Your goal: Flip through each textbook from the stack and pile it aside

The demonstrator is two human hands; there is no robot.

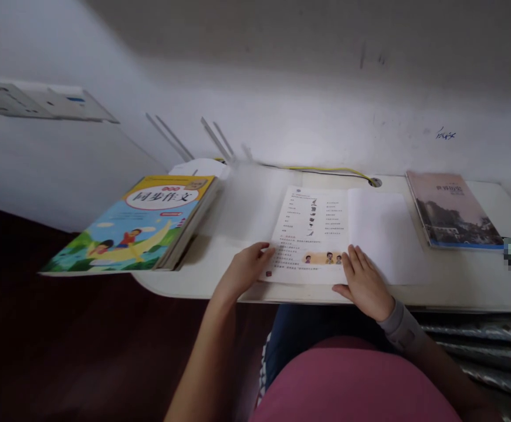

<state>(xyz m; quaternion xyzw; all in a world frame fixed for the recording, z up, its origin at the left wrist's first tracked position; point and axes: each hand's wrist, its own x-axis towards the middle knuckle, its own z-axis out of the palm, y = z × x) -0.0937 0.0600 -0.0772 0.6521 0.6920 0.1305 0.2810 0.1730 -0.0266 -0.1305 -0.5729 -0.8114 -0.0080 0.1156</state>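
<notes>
An open workbook (pixel 325 225) lies on the white desk (pixel 457 275) in front of me, its left page printed with text and small pictures, its right page blank. My left hand (pixel 244 271) rests at the book's lower left corner with fingers curled loosely against the page edge. My right hand (pixel 363 281) lies flat on the lower middle of the book, fingers stretched out over the fold. Neither hand holds anything.
A stack of books topped by a colourful illustrated cover (pixel 141 225) overhangs the desk's left end. A closed book with a landscape cover (pixel 453 211) lies at the right. A yellow-and-black cable (pixel 325 170) runs along the back wall into a desk hole.
</notes>
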